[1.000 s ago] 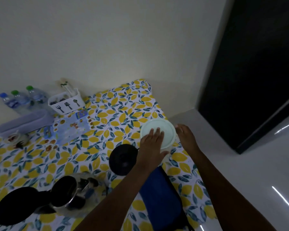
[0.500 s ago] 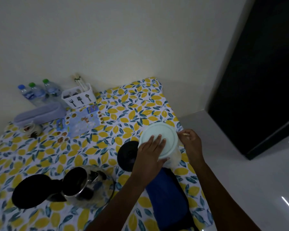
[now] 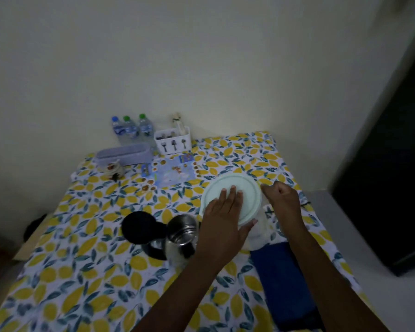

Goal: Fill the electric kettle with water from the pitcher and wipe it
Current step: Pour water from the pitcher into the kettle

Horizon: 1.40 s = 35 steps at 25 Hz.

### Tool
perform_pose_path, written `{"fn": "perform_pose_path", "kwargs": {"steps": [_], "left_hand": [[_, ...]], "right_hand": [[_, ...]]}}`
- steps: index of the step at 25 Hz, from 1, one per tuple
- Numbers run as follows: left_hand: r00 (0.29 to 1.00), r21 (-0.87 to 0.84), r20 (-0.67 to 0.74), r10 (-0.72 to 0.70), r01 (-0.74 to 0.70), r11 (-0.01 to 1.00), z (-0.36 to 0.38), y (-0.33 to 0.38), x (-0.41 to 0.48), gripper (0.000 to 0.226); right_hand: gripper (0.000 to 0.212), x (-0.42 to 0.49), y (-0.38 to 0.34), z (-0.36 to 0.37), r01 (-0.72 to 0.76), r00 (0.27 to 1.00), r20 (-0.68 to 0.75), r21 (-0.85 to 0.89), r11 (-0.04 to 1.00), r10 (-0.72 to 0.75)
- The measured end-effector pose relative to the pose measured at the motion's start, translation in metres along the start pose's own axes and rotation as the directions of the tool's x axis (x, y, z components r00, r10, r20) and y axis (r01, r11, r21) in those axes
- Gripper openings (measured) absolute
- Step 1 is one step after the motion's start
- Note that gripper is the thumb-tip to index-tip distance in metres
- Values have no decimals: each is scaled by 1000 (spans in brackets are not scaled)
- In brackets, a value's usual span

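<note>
left hand [image 3: 222, 224] flat on pale green lid [image 3: 235, 197] of pitcher [image 3: 256, 233], fingers [image 3: 233, 195] spread and pointing away, thumb hooked over lid's near rim, palm pressing down, not gripping. forearm coming in from bottom centre. right hand [image 3: 282, 200] curled into closed fist at pitcher's right side, apparently wrapped on its handle, handle itself mostly hidden. right forearm angled in from lower right. pitcher upright on lemon-print tablecloth [image 3: 82, 259], near right table edge. steel electric kettle [image 3: 181, 236] just left of pitcher, lid [image 3: 139, 227] flipped open, black. blue cloth [image 3: 283, 283] on table in front of pitcher. water bottles [image 3: 130, 129] and white cutlery caddy [image 3: 173, 140] at far wall.
</note>
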<state>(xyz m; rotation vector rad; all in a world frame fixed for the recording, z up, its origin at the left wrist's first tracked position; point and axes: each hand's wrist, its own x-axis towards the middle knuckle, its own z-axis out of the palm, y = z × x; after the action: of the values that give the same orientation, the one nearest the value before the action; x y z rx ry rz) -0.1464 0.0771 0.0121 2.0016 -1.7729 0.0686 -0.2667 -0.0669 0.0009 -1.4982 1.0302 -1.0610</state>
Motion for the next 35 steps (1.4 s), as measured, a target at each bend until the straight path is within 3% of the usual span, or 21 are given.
{"fn": "perform_pose_path", "kwargs": {"steps": [4,7,12,15,21,35], "left_hand": [[993,-49,93,-71,76,996,-20,-29,-14,96],[988,-143,63,-143,151,978,-23,-38,-24,94],[962,-301,-4,-272,258,918,-19,-36,-27,91],[943,-375,-9,-334,306,875,-19,-33,-24,89],[909,-463,-34,-415,354,813,-17,-29,-25,89],[884,-531,-43,-465,375,760,-16,-25,-28,86]], "right_hand": [[46,-6,-36,41,22,998,69,-114,993,-14],[47,-8,-56,66,91,991,116,-235,968,-65],[40,6,-80,86,179,970,239,-547,818,-53],[46,13,-92,95,259,955,284,-641,723,-91],[50,13,-104,106,375,917,371,-686,623,-143],[45,13,-109,115,420,901,410,-746,517,-141]]}}
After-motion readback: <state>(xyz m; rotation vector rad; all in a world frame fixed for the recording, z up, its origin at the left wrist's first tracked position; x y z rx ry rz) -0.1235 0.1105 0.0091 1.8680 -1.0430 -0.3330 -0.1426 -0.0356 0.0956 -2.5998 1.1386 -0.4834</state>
